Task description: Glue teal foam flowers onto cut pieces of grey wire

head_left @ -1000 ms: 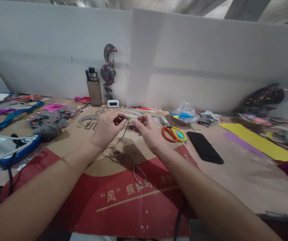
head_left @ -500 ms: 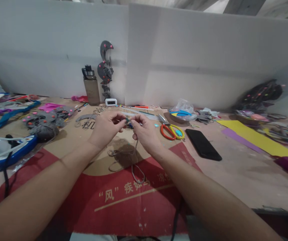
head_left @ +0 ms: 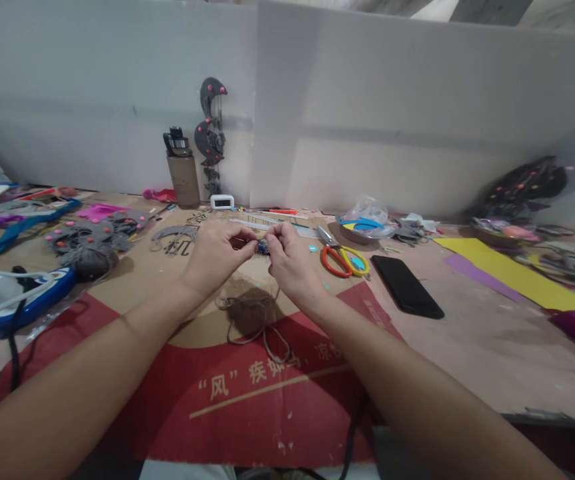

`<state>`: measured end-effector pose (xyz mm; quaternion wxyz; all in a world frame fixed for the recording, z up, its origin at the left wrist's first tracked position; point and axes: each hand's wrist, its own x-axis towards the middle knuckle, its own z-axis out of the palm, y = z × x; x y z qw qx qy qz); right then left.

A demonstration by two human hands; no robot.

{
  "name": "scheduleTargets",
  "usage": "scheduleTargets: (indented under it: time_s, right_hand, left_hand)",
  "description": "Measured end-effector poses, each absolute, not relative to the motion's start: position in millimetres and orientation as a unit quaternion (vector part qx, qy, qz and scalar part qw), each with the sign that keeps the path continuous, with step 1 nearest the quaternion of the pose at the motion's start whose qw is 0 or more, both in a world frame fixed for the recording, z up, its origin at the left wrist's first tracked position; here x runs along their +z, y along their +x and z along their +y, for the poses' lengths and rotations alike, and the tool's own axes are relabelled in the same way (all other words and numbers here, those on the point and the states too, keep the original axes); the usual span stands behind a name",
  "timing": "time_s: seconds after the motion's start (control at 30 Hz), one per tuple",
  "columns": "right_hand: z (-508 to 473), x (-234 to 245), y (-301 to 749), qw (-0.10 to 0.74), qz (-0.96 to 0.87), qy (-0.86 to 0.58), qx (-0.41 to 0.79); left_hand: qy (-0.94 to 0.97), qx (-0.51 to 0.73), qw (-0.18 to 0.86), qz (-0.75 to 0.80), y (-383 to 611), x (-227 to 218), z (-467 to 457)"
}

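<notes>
Above the cardboard sheet (head_left: 237, 413), my two hands are close together. The thumb and fingers of my left hand (head_left: 215, 257) are pinched; what lies between their tips is too small to make out. My right hand (head_left: 291, 263) is pinched too, on a thin grey cord (head_left: 278, 350) that rises to it from a loose, looped heap on the cardboard. Between the fingertips shows a small dark blue piece (head_left: 263, 247), its kind unclear. Scissors (head_left: 340, 253) with orange and yellow handles lie right of my right hand.
A black phone (head_left: 407, 287) lies to the right, near yellow sheet (head_left: 512, 273). At the back are a bottle (head_left: 183, 177), a small white clock (head_left: 222, 202) and a plastic-wrapped bowl (head_left: 365, 230). Grey yarn (head_left: 90, 259) and a blue-and-white tool (head_left: 32, 303) are on the left.
My fingertips have shifted slightly apart, and the blue piece shows more clearly between them. The cord below my right hand hangs differently, with its loops lower on the cardboard.
</notes>
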<state>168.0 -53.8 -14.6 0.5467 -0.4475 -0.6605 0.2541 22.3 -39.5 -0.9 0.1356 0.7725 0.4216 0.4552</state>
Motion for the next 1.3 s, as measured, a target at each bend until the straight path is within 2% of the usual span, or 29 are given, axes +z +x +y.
scheduleTargets:
  time_s: [0.13,0.3,0.63,0.83,1.03,1.3]
  right_hand:
    - [-60,-9,168,0.529,-0.685,-0.464,0.189]
    - [-63,-7,169,0.524,-0.683,-0.488,0.144]
    - [-58,-10,172,0.527,-0.689,-0.477,0.139]
    - [-60,-8,169,0.526,-0.696,-0.461,0.163]
    - [-60,-9,167,0.538,-0.671,-0.472,0.196]
    - [-59,-13,161,0.564,-0.620,-0.472,0.273]
  left_hand:
    - [0.773,0.455,0.111,0.427,21,-2,-38]
    - [0.756,0.478,0.137,0.426,21,-5,-36]
    - [0.772,0.470,0.096,0.418,21,-2,-38]
    - [0.768,0.475,0.118,0.413,24,1,-42]
    - [0.742,0.484,0.191,0.423,22,-2,-38]
    - [0.655,0.529,0.354,0.407,27,1,-41]
